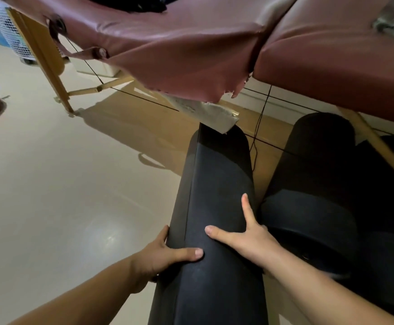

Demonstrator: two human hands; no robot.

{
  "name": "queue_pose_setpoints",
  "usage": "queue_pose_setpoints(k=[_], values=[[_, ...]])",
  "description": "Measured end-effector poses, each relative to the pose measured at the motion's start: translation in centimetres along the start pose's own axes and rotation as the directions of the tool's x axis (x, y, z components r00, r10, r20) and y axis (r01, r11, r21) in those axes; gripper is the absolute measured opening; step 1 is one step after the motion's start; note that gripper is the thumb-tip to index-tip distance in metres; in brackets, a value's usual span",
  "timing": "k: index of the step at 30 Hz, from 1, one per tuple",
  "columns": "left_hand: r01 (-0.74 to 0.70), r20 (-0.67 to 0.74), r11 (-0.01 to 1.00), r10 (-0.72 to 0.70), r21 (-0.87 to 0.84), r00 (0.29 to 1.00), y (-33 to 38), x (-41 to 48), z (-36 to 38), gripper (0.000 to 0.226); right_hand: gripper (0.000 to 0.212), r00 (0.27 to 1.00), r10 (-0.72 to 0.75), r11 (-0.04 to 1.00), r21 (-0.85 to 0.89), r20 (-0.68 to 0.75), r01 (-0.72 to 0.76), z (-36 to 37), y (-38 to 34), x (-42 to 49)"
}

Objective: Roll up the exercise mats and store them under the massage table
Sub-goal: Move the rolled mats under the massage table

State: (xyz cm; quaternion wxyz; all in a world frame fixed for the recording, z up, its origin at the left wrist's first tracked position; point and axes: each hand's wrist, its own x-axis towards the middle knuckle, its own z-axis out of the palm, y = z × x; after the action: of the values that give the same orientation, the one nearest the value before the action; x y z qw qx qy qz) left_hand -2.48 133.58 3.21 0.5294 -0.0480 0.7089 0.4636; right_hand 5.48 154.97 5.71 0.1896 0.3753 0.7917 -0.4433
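Note:
A rolled dark exercise mat [214, 184] lies on the floor, its far end under the edge of the maroon massage table [191, 55]. My left hand [165, 252] grips the roll's left side with the thumb on top. My right hand [245, 238] presses on the roll's right side, fingers spread. A second rolled dark mat [315, 179] lies just to the right, partly under the table.
The table's wooden legs [50, 66] and black brace cables [144, 99] cross the space beneath it. A torn flap of upholstery [205, 113] hangs over the mat's far end. A white fan [6, 29] stands far left. Pale floor [62, 184] spreads to the left.

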Motion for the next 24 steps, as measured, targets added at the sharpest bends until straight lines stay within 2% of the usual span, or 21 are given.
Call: queue_pose_setpoints(k=[3,5,7,9,11,12,13,15,17,19,21,24], values=[[-0.012,-0.004,1.0,0.012,0.001,1.0,0.8,-1.2,-0.7,0.092,0.145,0.998,-0.038,0.976,0.216,0.041,0.028,0.4,-0.1,0.8],[-0.049,-0.041,0.999,0.05,0.008,0.998,1.6,-1.9,-1.7,0.09,0.138,0.993,-0.06,0.934,0.358,0.101,0.02,0.9,-0.5,0.7],[-0.103,-0.087,0.994,0.105,0.03,0.991,2.1,-2.0,-2.7,0.11,0.132,0.986,-0.071,0.902,0.432,0.153,-0.002,1.9,-0.6,0.9],[-0.116,-0.136,0.991,0.125,0.072,0.983,1.5,-1.7,-3.2,0.144,0.132,0.981,-0.092,0.909,0.416,0.169,0.014,2.6,-0.6,1.8],[-0.103,-0.188,0.98,0.135,0.167,0.973,0.6,-1.3,-3.0,0.164,0.126,0.987,-0.144,0.964,0.238,0.076,0.123,2.4,-1.5,2.8],[-0.093,-0.212,0.969,0.142,0.228,0.967,0.3,-1.1,-2.5,0.169,0.118,0.975,-0.222,0.971,0.085,-0.004,0.221,1.8,-2.5,3.4],[-0.076,-0.235,0.957,0.145,0.28,0.961,0.2,-0.9,-1.9,0.172,0.107,0.942,-0.327,0.943,-0.08,-0.071,0.322,1.0,-3.7,3.7],[-0.028,-0.28,0.92,0.148,0.391,0.949,0.3,-0.4,-0.7,0.17,0.089,0.89,-0.446,0.877,-0.248,-0.099,0.412,0.0,-6.0,4.2],[0.06,-0.323,0.872,0.115,0.486,0.939,0.7,-0.5,0.6,0.163,0.085,0.897,-0.438,0.843,-0.374,-0.061,0.386,0.5,-6.7,4.9],[0.069,-0.341,0.843,0.14,0.534,0.93,0.4,-0.3,0.8,0.156,0.086,0.913,-0.405,0.783,-0.537,-0.056,0.314,1.3,-6.1,5.6],[-0.01,-0.344,0.895,0.182,0.447,0.921,-0.3,-0.1,-0.4,0.145,0.085,0.933,-0.357,0.751,-0.609,-0.051,0.254,1.3,-5.3,6.0],[-0.101,-0.322,0.973,0.165,0.208,0.932,-1.3,-0.2,-2.6,0.139,0.083,0.966,-0.257,0.812,-0.548,-0.029,0.2,-0.4,-4.4,6.4]])
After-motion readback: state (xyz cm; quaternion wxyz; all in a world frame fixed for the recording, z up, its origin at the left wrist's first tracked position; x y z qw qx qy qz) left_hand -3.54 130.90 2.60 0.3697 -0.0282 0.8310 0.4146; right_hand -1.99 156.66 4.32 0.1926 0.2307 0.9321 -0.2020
